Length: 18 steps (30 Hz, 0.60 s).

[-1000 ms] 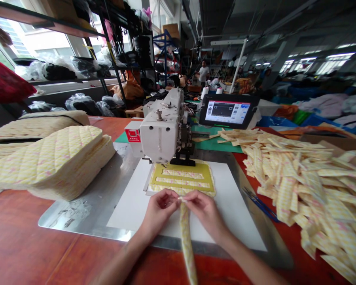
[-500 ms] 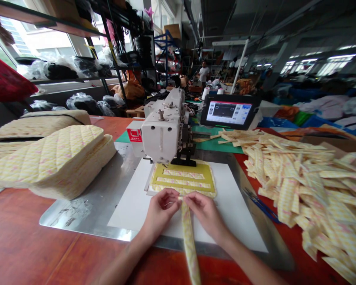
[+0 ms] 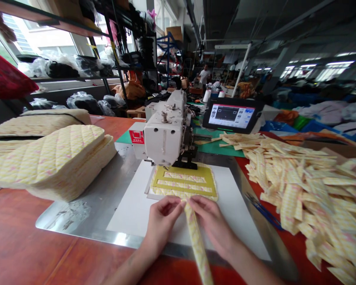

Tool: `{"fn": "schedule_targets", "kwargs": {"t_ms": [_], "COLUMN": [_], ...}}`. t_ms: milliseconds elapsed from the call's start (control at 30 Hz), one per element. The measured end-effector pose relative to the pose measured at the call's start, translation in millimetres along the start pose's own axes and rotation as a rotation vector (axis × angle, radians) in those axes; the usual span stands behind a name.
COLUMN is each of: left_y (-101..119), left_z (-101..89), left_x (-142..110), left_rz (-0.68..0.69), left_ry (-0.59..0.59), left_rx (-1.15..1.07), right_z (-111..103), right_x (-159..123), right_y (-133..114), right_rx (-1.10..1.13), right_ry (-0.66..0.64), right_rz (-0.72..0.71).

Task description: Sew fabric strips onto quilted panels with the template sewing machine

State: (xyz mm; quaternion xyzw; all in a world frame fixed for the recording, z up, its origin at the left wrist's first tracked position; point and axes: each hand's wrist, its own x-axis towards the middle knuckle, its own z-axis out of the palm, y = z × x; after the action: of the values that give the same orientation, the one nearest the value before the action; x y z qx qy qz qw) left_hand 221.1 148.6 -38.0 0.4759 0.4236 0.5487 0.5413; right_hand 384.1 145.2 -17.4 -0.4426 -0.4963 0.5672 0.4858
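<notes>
My left hand (image 3: pixel 163 219) and my right hand (image 3: pixel 210 221) pinch the top end of a long yellow patterned fabric strip (image 3: pixel 197 241) between them, fingers closed on it. The strip runs down toward me over the table edge. Just beyond my fingers lies a yellow template frame (image 3: pixel 184 181) with two slots showing patterned strips, set under the white sewing machine (image 3: pixel 163 134) on a white plate (image 3: pixel 136 202).
A stack of quilted yellow pads (image 3: pixel 53 158) sits at the left. A large heap of cut strips (image 3: pixel 302 182) covers the right side. A control screen (image 3: pixel 230 116) stands behind. Blue scissors (image 3: pixel 262 208) lie right of the plate. A person stands far back.
My hands and the strip sit slightly lower and nearer in view, and the view has shifted a little. The pinch on the strip's end is unchanged.
</notes>
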Motion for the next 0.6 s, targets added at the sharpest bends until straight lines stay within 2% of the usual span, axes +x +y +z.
{"fn": "schedule_targets", "kwargs": {"t_ms": [67,167,233,300,400,500,600], "left_y": [0,1,5,10,16,19,19], "left_z": [-4.3,-23.1,-41.0,-59.2,-80.6,-92.0,-95.8], "left_x": [7,23,33,39,40,40,48], "left_rz": [-0.002,0.045,0.130,0.230,0.328,0.362,0.384], "left_ry": [-0.014,-0.039,-0.054,-0.059,-0.043,-0.070,-0.104], "left_rx": [0.034,0.183,0.340,0.510,0.688,0.736,0.746], "right_z": [-8,-12,-5,6,20,24,24], "right_x": [12,46,74,99,124,133,135], "right_y": [-17,-38,-40,-31,-9,7,10], "right_rx": [-0.359,-1.054,-1.413,-1.613,-1.673,-1.678,-1.680], "right_ry": [-0.026,-0.113,-0.187,-0.228,-0.245,-0.278,-0.324], "right_rz": [-0.232,-0.757,-1.038,-1.223,-1.315,-1.297,-1.264]}}
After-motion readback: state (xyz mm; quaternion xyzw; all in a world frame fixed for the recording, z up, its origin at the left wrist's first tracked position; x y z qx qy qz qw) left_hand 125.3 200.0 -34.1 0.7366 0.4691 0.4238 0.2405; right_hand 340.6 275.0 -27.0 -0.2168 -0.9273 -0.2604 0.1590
